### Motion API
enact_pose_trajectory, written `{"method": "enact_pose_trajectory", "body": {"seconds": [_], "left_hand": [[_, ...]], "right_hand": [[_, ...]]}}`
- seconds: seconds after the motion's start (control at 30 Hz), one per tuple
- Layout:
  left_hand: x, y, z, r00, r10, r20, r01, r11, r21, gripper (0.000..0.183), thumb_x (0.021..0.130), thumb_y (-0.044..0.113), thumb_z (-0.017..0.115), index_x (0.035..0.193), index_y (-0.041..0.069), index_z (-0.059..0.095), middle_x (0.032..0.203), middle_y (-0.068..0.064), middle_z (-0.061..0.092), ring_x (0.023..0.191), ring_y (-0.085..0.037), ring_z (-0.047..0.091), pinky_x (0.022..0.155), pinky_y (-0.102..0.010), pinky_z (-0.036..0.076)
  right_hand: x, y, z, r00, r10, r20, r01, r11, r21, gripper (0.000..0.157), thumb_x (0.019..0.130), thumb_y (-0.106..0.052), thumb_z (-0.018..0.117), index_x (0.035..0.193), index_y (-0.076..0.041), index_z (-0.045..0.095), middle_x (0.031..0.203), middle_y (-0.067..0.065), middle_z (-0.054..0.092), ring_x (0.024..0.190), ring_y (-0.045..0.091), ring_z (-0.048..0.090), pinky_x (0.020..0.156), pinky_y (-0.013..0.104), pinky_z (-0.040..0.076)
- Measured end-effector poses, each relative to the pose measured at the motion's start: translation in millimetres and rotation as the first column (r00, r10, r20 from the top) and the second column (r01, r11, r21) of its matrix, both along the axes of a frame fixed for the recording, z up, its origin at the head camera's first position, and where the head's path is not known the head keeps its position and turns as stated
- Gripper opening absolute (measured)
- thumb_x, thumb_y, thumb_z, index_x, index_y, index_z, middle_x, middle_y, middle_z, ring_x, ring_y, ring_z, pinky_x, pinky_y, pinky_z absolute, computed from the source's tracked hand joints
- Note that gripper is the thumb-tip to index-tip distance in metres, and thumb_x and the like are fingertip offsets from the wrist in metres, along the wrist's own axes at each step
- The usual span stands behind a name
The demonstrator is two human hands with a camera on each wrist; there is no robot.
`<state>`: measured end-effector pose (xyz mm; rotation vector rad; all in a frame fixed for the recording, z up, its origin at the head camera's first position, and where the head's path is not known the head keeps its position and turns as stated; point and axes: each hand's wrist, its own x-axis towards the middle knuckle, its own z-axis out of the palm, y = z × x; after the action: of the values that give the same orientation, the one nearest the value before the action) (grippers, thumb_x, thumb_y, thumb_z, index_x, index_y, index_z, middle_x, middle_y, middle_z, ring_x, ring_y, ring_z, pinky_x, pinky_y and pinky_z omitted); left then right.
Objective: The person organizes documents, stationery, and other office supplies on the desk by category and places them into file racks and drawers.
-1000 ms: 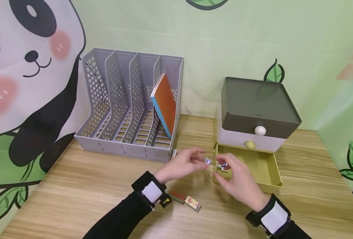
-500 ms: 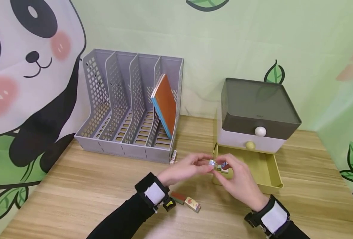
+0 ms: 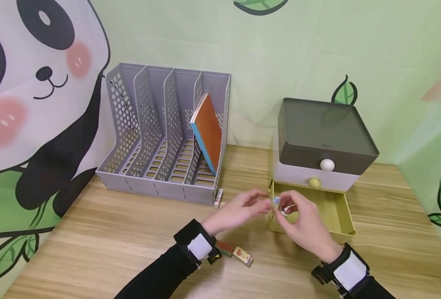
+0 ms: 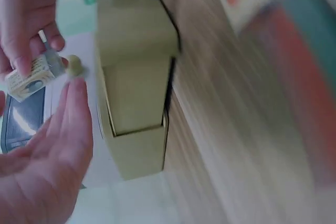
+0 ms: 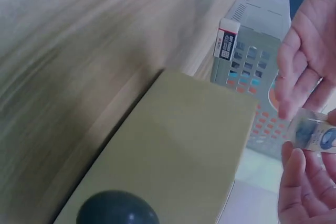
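Note:
Over the left corner of the pulled-out yellow-green drawer, my right hand pinches a small eraser in clear wrap between thumb and fingers. The right wrist view shows the wrapped eraser with a printed sleeve. Beside it my left hand has its fingers extended, the tips close to the eraser; in the left wrist view the left hand holds nothing. Something white in the drawer is mostly hidden behind the right hand. A green-and-red eraser and an eraser with a patterned sleeve lie on the table.
A grey file rack with an orange-covered book in its rightmost slot stands at the back left. Another eraser lies against its right side. The drawer unit stands at the right, with dark and white upper drawers shut.
The wrapped eraser has passed from my left hand to my right hand. It has moved right to the drawer's edge. My left hand has moved slightly right and released it.

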<state>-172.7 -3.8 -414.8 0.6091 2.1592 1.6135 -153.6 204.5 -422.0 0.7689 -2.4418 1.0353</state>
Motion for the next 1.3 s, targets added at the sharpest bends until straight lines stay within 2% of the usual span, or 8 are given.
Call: {"method": "enact_pose_trajectory", "body": {"seconds": [0.1,0.23,0.4,0.53,0.6,0.8,1.1,1.3], "left_hand": [[1.9,5,-1.1,0.971,0.035,-0.237,-0.078,0.981,-0.176,0.036,0.104,0.021,0.061,0.135,0.001,0.061,0.126,-0.016,0.07,0.112,-0.029,0.071,0.097,-0.033,0.058],[3.7,14,-2.4,0.881,-0.039,-0.471,-0.16,0.913,-0.376,0.032,0.099,0.02,0.07,0.128,0.007,0.068,0.127,-0.012,0.069,0.108,-0.026,0.071,0.092,-0.03,0.058],[3.9,27,-3.5,0.799,-0.173,-0.576,-0.205,0.823,-0.53,0.022,0.096,0.025,0.075,0.114,0.012,0.076,0.117,-0.003,0.069,0.1,-0.016,0.069,0.086,-0.026,0.058],[4.5,34,-6.2,0.759,-0.231,-0.609,-0.24,0.77,-0.591,0.015,0.095,0.027,0.077,0.102,0.014,0.08,0.104,0.001,0.07,0.093,-0.011,0.07,0.08,-0.023,0.057],[5.0,36,-7.6,0.752,-0.234,-0.616,-0.255,0.758,-0.601,0.015,0.094,0.028,0.078,0.1,0.014,0.081,0.099,0.002,0.071,0.09,-0.01,0.07,0.078,-0.021,0.057],[5.9,40,-8.2,0.742,-0.207,-0.637,-0.286,0.762,-0.581,0.017,0.092,0.029,0.08,0.097,0.013,0.081,0.094,0.002,0.072,0.086,-0.01,0.072,0.074,-0.02,0.057],[7.4,43,-7.2,0.759,-0.189,-0.623,-0.278,0.771,-0.573,0.017,0.091,0.028,0.08,0.096,0.012,0.081,0.093,0.002,0.074,0.085,-0.01,0.072,0.072,-0.02,0.056],[6.8,44,-8.8,0.763,-0.176,-0.621,-0.27,0.787,-0.555,0.018,0.091,0.028,0.08,0.095,0.011,0.081,0.093,0.001,0.074,0.082,-0.009,0.071,0.069,-0.018,0.055]], "right_hand": [[-2.5,6,5.6,0.99,-0.045,0.131,0.047,0.999,-0.01,0.021,0.085,0.002,0.077,0.101,-0.004,0.065,0.085,0.002,0.069,0.075,0.004,0.064,0.063,0.022,0.057],[-10.4,18,13.7,0.953,-0.106,0.284,0.103,0.994,0.026,0.017,0.088,-0.003,0.074,0.101,-0.001,0.063,0.083,0.006,0.069,0.074,0.004,0.062,0.062,0.019,0.054],[-21.0,30,17.5,0.93,-0.186,0.318,0.134,0.975,0.176,0.022,0.087,-0.009,0.072,0.104,0.0,0.061,0.081,0.005,0.067,0.068,0.009,0.059,0.059,0.022,0.047],[-28.7,36,15.9,0.926,-0.19,0.327,0.107,0.961,0.256,0.026,0.087,-0.01,0.07,0.11,-0.001,0.061,0.077,0.004,0.064,0.061,0.011,0.054,0.053,0.024,0.042],[-33.1,38,15.0,0.918,-0.18,0.354,0.083,0.958,0.274,0.026,0.087,-0.009,0.07,0.111,0.0,0.062,0.075,0.003,0.063,0.059,0.011,0.053,0.052,0.026,0.041],[-44.5,41,11.1,0.862,-0.187,0.471,0.037,0.951,0.308,0.028,0.089,-0.012,0.068,0.112,0.002,0.062,0.072,0.003,0.063,0.059,0.012,0.056,0.054,0.028,0.041],[-48.5,45,3.0,0.769,-0.187,0.611,-0.02,0.949,0.315,0.046,0.097,-0.015,0.058,0.134,0.013,0.052,0.093,0.016,0.076,0.071,0.016,0.07,0.064,0.03,0.051],[-49.3,46,-0.2,0.763,-0.153,0.628,-0.047,0.956,0.289,0.052,0.094,-0.01,0.06,0.139,0.012,0.049,0.09,0.015,0.073,0.071,0.017,0.068,0.062,0.031,0.051]]}}
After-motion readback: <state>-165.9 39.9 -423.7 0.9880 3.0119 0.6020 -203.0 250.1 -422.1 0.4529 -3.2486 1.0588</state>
